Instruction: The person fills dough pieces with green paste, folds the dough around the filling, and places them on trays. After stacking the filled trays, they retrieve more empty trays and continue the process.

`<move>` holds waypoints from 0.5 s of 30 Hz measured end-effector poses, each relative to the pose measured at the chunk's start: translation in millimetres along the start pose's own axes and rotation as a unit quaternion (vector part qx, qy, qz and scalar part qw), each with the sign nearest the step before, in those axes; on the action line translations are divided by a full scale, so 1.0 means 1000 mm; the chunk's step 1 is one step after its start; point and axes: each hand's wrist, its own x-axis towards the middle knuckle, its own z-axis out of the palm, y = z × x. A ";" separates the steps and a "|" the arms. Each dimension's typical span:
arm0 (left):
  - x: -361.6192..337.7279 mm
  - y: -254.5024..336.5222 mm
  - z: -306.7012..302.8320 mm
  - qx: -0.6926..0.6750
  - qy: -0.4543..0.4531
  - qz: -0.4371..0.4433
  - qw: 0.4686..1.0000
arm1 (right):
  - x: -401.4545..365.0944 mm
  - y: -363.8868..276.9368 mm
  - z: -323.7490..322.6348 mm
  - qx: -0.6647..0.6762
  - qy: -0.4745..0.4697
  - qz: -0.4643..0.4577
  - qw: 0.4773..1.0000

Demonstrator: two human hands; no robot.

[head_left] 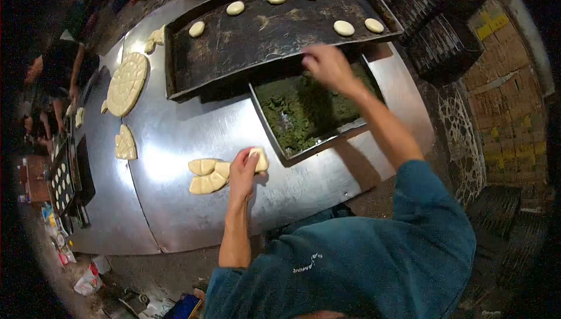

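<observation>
Near the table's (175, 132) front edge my left hand (242, 174) curls around a dough piece (260, 159), its long axis pointing away from me. Cut wedges (207, 177) lie touching just left of it. The tray of green filling (292, 114) sits beyond to the right, under my right hand (327, 64), whose fingers are bunched downward. Whether they pinch any filling I cannot tell, because the tips blur against the baking tray's (257, 38) edge.

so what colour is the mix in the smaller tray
Dark green mix, clearest in the head view.
</observation>
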 end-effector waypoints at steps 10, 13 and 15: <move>-0.013 0.035 0.041 0.107 0.190 0.360 0.907 | -0.137 -0.227 0.041 0.373 0.127 0.205 0.896; -0.028 0.020 0.040 0.183 0.204 0.450 0.850 | -0.141 -0.226 0.043 0.431 0.114 0.237 0.863; -0.046 0.012 0.028 0.035 0.103 0.327 0.939 | -0.144 -0.227 0.038 0.544 0.040 0.312 0.778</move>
